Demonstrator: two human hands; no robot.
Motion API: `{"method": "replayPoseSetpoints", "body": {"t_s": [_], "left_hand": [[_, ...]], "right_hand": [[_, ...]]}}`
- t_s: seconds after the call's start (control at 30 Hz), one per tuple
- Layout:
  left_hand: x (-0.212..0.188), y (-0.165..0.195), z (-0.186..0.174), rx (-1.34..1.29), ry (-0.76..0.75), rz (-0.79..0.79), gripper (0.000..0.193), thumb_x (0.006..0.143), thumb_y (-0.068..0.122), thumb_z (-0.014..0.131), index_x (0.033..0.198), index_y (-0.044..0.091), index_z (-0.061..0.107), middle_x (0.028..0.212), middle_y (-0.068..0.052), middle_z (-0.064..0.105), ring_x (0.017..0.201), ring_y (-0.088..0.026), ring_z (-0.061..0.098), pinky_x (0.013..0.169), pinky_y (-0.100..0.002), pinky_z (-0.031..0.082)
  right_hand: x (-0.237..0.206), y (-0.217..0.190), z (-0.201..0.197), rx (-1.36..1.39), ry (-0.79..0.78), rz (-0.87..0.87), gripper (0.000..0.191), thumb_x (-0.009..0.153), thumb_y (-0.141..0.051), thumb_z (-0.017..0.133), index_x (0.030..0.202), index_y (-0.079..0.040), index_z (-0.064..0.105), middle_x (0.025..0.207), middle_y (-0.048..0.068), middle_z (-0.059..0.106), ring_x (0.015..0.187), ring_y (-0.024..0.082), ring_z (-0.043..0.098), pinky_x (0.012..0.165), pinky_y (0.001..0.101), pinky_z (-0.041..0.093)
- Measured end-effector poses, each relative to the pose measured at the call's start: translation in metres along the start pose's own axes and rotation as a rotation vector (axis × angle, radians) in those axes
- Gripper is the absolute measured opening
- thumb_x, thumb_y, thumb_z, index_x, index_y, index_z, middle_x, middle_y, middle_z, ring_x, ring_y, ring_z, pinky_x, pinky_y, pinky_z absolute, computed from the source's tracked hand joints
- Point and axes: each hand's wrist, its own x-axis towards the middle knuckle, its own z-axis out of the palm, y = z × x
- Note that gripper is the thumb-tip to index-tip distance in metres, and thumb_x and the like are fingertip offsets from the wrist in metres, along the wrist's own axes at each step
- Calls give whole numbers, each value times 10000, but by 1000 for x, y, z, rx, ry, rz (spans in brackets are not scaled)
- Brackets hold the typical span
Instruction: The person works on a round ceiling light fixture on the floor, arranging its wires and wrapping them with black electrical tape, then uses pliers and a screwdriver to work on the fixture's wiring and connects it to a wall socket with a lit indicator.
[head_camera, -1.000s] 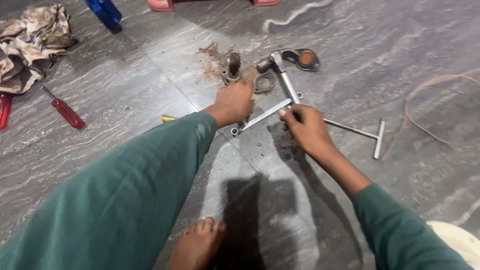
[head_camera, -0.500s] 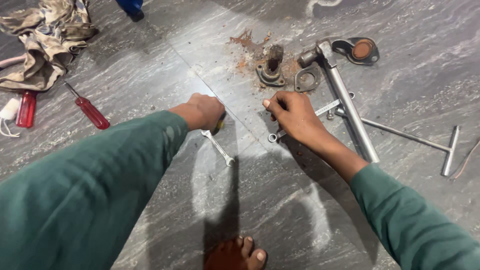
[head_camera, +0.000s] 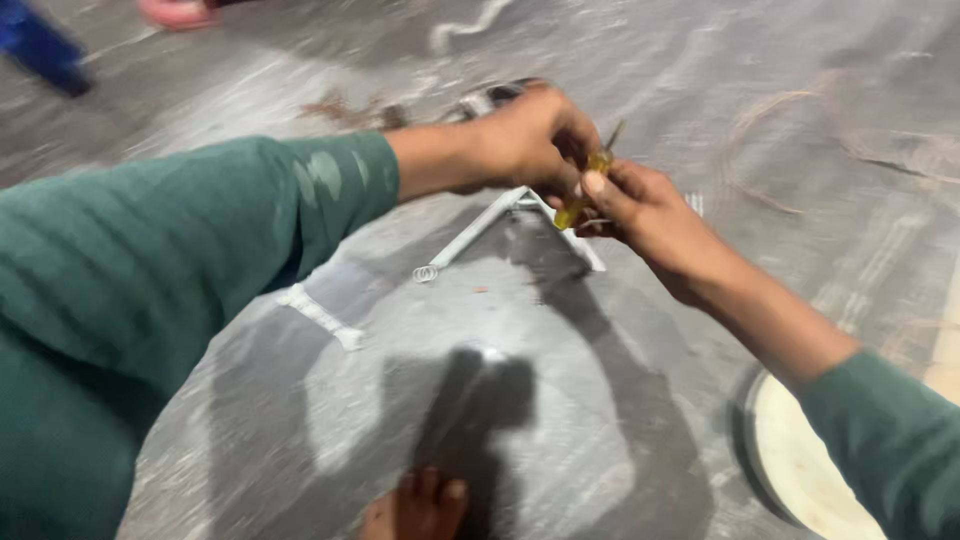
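Both my hands meet above the grey stone floor around a small tool with a yellow handle (head_camera: 588, 188) and a thin metal tip pointing up. My left hand (head_camera: 530, 138), in a green sleeve, is closed over the handle's upper part. My right hand (head_camera: 645, 212) pinches the handle from the right with thumb and fingers. Below them lies a silver spanner (head_camera: 470, 238) on the floor, and a metal bar (head_camera: 570, 232) runs under my hands. The frame is blurred.
My bare foot (head_camera: 420, 508) shows at the bottom edge. A pale round object (head_camera: 800, 460) sits at the lower right. A blue item (head_camera: 40, 45) and a pink one (head_camera: 175, 12) lie at the top left. A rust patch (head_camera: 335, 105) marks the floor behind my left arm.
My left hand has lifted the yellow-handled tool off the floor, and my right hand left the metal parts to grip it too. The view swung; the screwdrivers and cloth are out of view.
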Motion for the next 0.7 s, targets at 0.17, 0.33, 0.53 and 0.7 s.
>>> {"method": "replayPoseSetpoints", "body": {"t_s": [0.17,0.33,0.53,0.7], "left_hand": [[67,61,109,194,-303,284,525,808,83,753,1313,30,617,1216,-174,656,996,-258,698,812,-332,609],[112,92,225,643,-586,9,944,968,350,695,1679,183,98,1611,-292,159,1401,-463,346,1063,-471,406],[141,79,353,759,-407,-334,1148,919,514,709,1572,-165,53,1587,-403,198,1406,-552,376,1159,-506,372],[138,30,370,823,-233,-480,798,905,353,603,1541,4,272,1484,-278,469,1374,-466,487,1107,-622,370]], "right_hand": [[-130,3,-73,-152,233,39,456,970,-288,556,1365,-60,569,1116,56,732,1036,146,676,860,352,558],[-256,43,-121,153,515,179,422,1016,-276,482,1351,-45,592,879,112,666,842,186,657,737,380,568],[-317,162,-196,172,844,416,313,902,-164,544,1148,27,578,849,135,628,685,208,621,627,369,544],[-351,261,-186,-41,836,686,473,894,-293,679,1031,160,676,770,179,637,614,231,538,533,374,402]]}}
